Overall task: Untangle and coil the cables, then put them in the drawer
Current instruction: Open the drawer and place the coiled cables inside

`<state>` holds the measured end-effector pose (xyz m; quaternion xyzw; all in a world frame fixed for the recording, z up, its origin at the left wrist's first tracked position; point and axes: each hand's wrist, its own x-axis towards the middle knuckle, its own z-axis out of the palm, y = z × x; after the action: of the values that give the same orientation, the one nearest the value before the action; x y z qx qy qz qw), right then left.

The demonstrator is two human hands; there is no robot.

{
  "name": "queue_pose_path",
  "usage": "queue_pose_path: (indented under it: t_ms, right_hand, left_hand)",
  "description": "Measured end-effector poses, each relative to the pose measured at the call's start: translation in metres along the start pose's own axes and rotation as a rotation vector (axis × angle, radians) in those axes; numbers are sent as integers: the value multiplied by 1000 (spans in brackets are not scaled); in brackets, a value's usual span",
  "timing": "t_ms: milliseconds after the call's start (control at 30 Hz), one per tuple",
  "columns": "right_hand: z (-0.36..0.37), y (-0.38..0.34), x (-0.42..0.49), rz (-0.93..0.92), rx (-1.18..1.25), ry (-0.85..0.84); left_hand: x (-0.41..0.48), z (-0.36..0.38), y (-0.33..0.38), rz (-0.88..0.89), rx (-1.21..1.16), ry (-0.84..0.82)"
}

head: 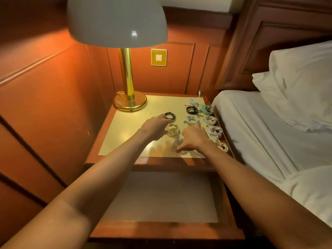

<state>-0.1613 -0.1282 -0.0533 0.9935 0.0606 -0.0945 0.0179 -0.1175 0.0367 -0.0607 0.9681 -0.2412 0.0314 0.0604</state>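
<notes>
Several coiled cables lie on the nightstand top (pixel 125 133): a black coil (pixel 170 116), a cream coil (pixel 172 130), a white coil (pixel 178 143), another black one (pixel 192 110), a teal one (pixel 207 109) and white ones along the right edge. My left hand (pixel 154 128) reaches over the top, its fingertips touching the black coil, fingers apart. My right hand (pixel 193 139) rests over the white coil, thumb down beside it, index finger stretched toward a white coil (pixel 191 120). Below, the drawer (pixel 161 229) stands pulled out, its pale lined bottom bare.
A brass lamp (pixel 129 101) with a grey shade stands at the back left of the nightstand. Wood panelling closes the left and back. A bed with white sheets (pixel 260 133) and pillows lies directly to the right. A wall switch (pixel 158 57) sits behind.
</notes>
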Motion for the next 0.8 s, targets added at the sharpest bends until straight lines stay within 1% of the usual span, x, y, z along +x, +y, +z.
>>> queue_pose_path:
  t_ms: [100, 167, 333, 467, 567, 633, 733, 800]
  right_hand:
    - [8, 0, 9, -31, -8, 1]
    - [13, 2, 14, -36, 4, 12]
    - [15, 3, 17, -82, 32, 59]
    - [12, 3, 4, -79, 109, 97]
    - [11, -5, -30, -144, 254, 137]
    - [14, -18, -62, -228, 330, 101]
    - [39, -49, -103, -314, 295, -1]
    - [64, -72, -114, -314, 223, -73]
  left_hand:
    - [17, 9, -8, 73, 83, -116]
    - [21, 14, -12, 113, 118, -132]
    - [22, 24, -13, 160, 101, -32]
    - [3, 16, -17, 201, 77, -14]
    - [-42, 6, -35, 246, 39, -6]
    - [-88, 4, -49, 335, 50, -33]
    - [-162, 10, -67, 463, 61, -101]
    - [-202, 23, -77, 477, 117, -166]
